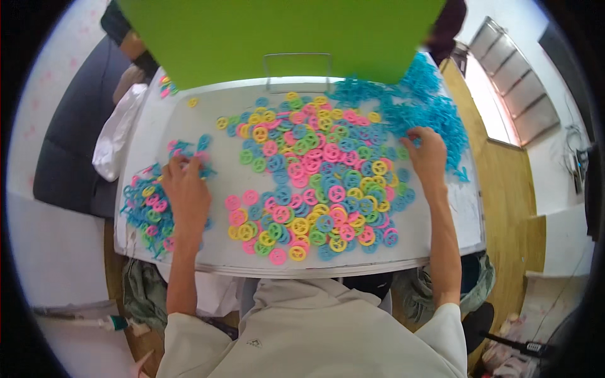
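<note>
My left hand [186,192] is at the left of the table, its fingers curled down over a few colored pieces beside a heap of blue stems mixed with colored discs [148,211]. Whatever lies under those fingertips is hidden. On the right, my right hand [430,156] reaches the border between the discs and a heap of loose blue plastic stems [419,104]. Its thumb and forefinger are bent with a gap between them, and I see nothing held. Spread between both hands are many small spoked plastic discs [315,183] in pink, yellow, green and blue.
A green panel [283,38] with a wire handle [296,55] stands at the table's far edge. The white table [195,126] has its rounded front edge close to my body. White cloth [120,132] hangs at the left edge, and parts of other people show behind the panel.
</note>
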`<move>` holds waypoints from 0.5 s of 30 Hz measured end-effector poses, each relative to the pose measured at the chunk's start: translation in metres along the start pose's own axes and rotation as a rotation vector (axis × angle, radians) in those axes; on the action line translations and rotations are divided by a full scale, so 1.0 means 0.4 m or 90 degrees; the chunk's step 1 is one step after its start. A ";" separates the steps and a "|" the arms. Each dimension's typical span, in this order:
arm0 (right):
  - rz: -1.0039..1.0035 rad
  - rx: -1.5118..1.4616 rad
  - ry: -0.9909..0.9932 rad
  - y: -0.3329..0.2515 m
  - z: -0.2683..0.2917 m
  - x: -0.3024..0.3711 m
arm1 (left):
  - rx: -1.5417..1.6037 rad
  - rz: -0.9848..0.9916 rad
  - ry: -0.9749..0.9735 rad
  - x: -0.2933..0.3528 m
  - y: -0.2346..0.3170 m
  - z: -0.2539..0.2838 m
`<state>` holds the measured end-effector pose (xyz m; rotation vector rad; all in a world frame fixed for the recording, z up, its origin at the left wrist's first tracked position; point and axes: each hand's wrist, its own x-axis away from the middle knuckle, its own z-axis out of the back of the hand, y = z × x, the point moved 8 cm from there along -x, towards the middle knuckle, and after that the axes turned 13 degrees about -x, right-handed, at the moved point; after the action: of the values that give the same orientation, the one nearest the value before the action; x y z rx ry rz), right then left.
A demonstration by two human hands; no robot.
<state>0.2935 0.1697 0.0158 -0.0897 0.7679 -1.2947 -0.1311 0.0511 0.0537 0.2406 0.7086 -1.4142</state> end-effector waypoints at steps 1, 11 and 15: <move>-0.028 -0.038 0.010 0.013 0.009 -0.001 | 0.048 -0.003 -0.004 -0.011 0.018 0.016; -0.142 -0.321 0.135 0.100 0.120 -0.023 | 0.448 -0.089 -0.221 -0.030 0.201 -0.107; -0.285 -0.657 0.068 0.060 0.080 -0.009 | 0.452 -0.092 -0.198 -0.052 0.192 -0.085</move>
<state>0.3311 0.1688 0.0304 -1.0735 1.5057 -1.1922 -0.0682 0.1002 0.0199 0.5135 -0.0557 -1.7561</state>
